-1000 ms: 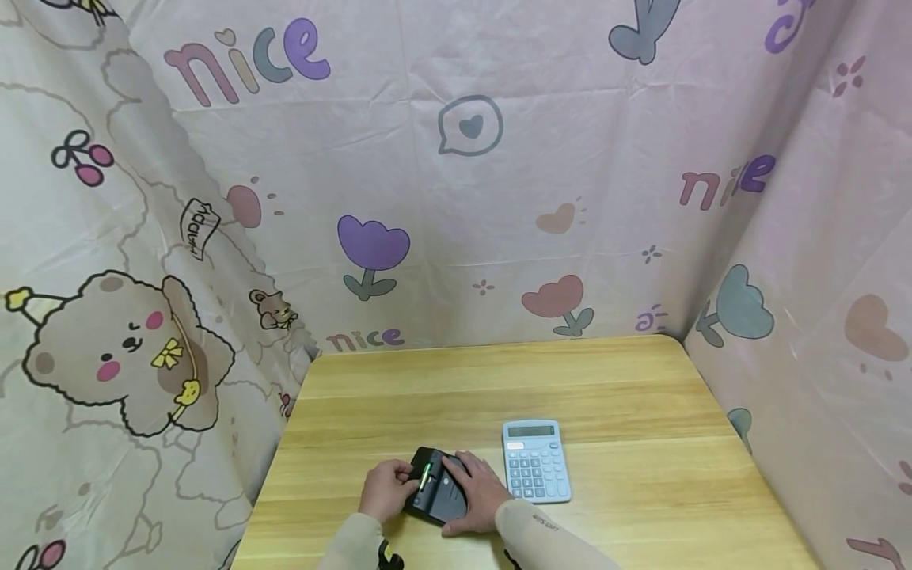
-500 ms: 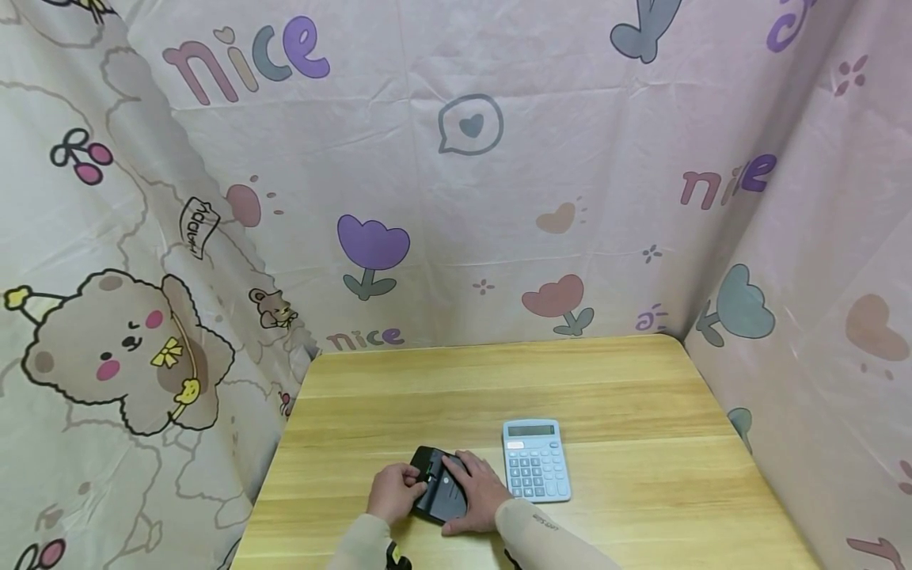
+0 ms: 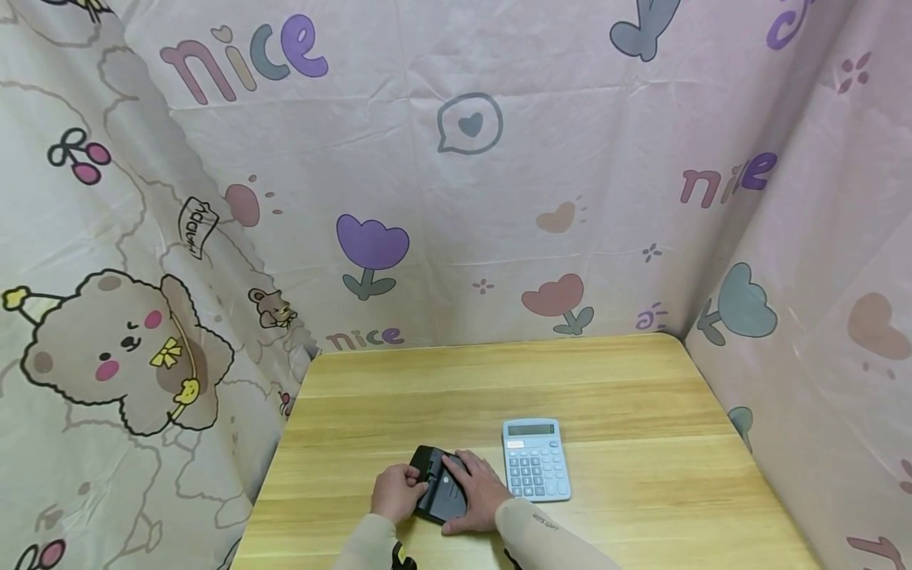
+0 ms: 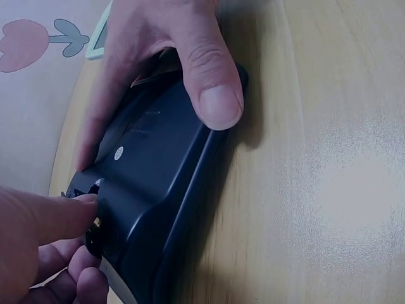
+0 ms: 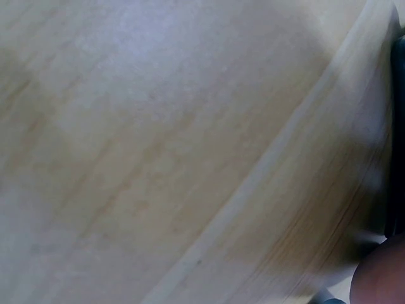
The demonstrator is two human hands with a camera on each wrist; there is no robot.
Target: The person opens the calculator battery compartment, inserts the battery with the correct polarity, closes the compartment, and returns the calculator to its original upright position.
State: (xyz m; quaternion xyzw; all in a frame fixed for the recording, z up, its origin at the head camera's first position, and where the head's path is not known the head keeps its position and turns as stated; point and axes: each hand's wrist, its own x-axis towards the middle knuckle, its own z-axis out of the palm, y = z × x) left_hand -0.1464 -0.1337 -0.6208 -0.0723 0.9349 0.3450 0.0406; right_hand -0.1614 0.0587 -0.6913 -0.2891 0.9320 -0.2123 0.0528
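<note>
A black calculator (image 3: 447,497), judging by its wedge shape, lies back side up on the wooden table. My right hand (image 3: 480,492) spans it and holds it down, thumb on the near edge and one finger stretched over its back. On the left, my left hand (image 3: 395,491) pinches at the narrow slot in its back. In the left wrist view, the left thumb (image 4: 66,218) lies over a small dark battery (image 4: 95,237) with a gold patch; the thumb hides much of it. The right wrist view catches only a fingertip (image 5: 383,275) and the calculator's dark edge (image 5: 398,139).
A light blue calculator (image 3: 536,461) lies face up just right of the right hand. Around them is the wooden table (image 3: 627,396), with printed cloth (image 3: 456,198) hanging behind it and along both sides.
My left hand has shifted slightly right, over the slot. The green-yellow battery strip seen there a second ago is now covered by the fingers. The right hand and calculators stay put.
</note>
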